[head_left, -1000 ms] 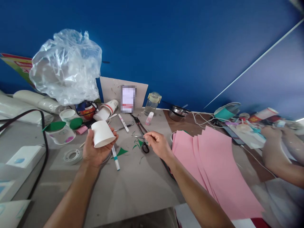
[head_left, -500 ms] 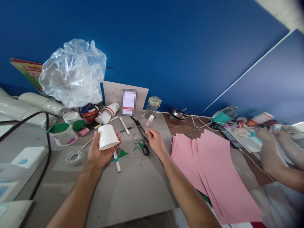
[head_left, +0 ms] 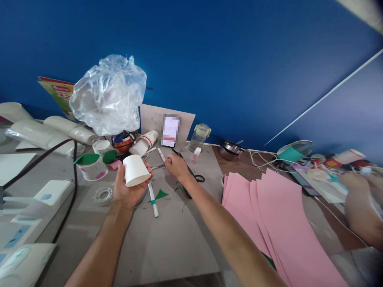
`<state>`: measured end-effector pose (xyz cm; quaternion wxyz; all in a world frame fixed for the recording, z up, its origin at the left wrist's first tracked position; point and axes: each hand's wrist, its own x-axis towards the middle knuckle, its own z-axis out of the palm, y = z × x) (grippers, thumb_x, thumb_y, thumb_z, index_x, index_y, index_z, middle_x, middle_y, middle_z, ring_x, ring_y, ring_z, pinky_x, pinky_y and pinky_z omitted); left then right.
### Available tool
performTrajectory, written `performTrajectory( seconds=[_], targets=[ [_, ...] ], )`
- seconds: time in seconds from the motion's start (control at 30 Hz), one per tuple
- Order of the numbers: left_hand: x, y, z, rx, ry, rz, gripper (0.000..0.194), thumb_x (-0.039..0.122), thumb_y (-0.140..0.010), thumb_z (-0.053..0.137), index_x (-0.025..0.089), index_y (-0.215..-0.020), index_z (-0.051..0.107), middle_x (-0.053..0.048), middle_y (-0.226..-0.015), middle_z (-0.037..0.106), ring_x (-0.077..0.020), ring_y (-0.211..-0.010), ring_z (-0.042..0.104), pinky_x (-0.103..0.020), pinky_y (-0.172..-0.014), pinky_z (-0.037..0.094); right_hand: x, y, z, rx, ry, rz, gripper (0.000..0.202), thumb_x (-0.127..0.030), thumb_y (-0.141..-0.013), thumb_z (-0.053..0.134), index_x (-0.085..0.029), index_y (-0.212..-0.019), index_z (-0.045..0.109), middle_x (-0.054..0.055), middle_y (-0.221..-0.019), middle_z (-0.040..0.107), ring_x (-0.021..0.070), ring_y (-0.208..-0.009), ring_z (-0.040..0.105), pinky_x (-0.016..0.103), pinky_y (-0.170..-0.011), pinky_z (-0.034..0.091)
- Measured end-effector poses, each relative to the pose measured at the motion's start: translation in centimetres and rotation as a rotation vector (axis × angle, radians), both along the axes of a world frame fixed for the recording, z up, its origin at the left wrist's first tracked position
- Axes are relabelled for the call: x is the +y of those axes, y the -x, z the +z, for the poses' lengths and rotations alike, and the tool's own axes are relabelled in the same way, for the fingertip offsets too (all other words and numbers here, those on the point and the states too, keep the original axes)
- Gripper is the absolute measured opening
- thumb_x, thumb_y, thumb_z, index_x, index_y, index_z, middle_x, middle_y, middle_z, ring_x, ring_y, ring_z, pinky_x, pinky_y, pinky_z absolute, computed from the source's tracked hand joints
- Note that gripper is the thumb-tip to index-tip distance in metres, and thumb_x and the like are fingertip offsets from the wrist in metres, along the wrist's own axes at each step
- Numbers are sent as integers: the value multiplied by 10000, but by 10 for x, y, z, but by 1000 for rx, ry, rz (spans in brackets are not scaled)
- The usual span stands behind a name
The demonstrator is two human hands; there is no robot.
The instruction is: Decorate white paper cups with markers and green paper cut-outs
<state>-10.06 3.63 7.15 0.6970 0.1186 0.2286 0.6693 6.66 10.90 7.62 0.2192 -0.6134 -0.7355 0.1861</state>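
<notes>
My left hand [head_left: 129, 194] holds a plain white paper cup [head_left: 136, 170], tilted with its wide rim toward the lower right. My right hand [head_left: 177, 166] has its fingers pinched at the lower end of a white-and-pink marker [head_left: 160, 154] lying on the desk; the fingers cover that end. Under my right wrist lie black-handled scissors [head_left: 198, 178], partly hidden. A white marker with a teal band [head_left: 153, 201] rests below the cup, beside a green paper scrap [head_left: 162, 194]. A small pink-and-white bottle [head_left: 195, 154] stands right of my right hand.
Pink paper sheets [head_left: 278, 211] lie at right, near another person's blurred arm [head_left: 359, 199]. A glass jar [head_left: 199, 137], a phone [head_left: 170, 130] and a plastic bag [head_left: 110, 95] stand at the back. A cup with green paper [head_left: 92, 167] and a tape roll [head_left: 103, 195] sit left.
My right hand has moved left from beside the scissors to the white-and-pink marker. My left hand still holds the paper cup. The view has shifted slightly left.
</notes>
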Motion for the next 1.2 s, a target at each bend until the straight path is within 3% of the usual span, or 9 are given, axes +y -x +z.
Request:
performTrajectory(
  seconds=[0.1,0.23,0.33,0.4,0.57,0.7,0.87,1.0,1.2],
  targets=[
    [0,7,0,-49,-45,29,499,583,-875,491,156,-1076,654,-73,-936,727,-210,-811,676,-342,-776,587,-17,7,-1,10,-3,92,276,-199,-926,456,-199,-1092,676,83,-1082,730,208,-1018,658,292,-897,452],
    [1,12,-2,-67,-80,56,523,584,-908,410,151,-1074,653,-85,-925,723,-210,-791,673,-351,-751,593,-54,15,-3,-31,0,349,291,-190,-907,467,-208,-1122,663,77,-1155,710,207,-1082,643,290,-921,455],
    [2,10,-4,-74,-74,58,536,585,-905,408,133,-1053,654,-106,-924,717,-215,-785,677,-357,-732,595,-79,25,-5,-131,72,322,293,-323,-911,490,-209,-1142,631,102,-1068,732,248,-988,680,329,-816,492],
    [3,9,-4,-79,-59,58,524,585,-885,454,127,-1047,653,-109,-916,716,-217,-785,681,-358,-734,593,-92,31,-6,-188,137,326,422,-416,-848,576,-166,-1187,584,146,-961,746,301,-867,703,358,-708,500],
    [0,5,-2,-61,-13,40,461,545,-846,557,145,-1054,650,-103,-881,721,-221,-779,694,-370,-734,593,-100,29,-9,-137,109,277,418,-195,-769,600,-119,-1179,563,183,-841,730,297,-699,687,362,-622,474],
    [-4,1,0,-30,29,-27,498,544,-884,488,121,-1098,640,-123,-891,731,-231,-778,704,-379,-726,597,-91,8,-6,181,126,80,435,-163,-787,523,-145,-1221,534,56,-742,671,216,-694,632,321,-662,481],
    [-7,-9,-7,29,25,-137,510,530,-867,522,110,-1135,634,-157,-1019,727,-272,-924,702,-417,-825,575,-90,-14,-8,883,285,91,379,-244,-796,518,-187,-1168,564,-50,-617,512,123,-535,490,228,-511,412],
    [-12,-19,-13,61,44,-256,512,518,-852,544,112,-1150,639,-176,-1127,704,-312,-1075,657,-443,-896,545,-94,-17,-15,1040,416,82,315,-310,-760,607,-205,-1056,639,-49,-597,522,108,-508,444,219,-477,380],
    [-16,-28,-13,130,76,-355,502,496,-779,634,119,-1109,662,-161,-1023,732,-355,-1083,651,-464,-919,535,-97,-18,-22,1205,549,84,294,-463,-716,715,-189,-766,622,-37,-581,544,97,-483,453,224,-473,359]
  ],
)
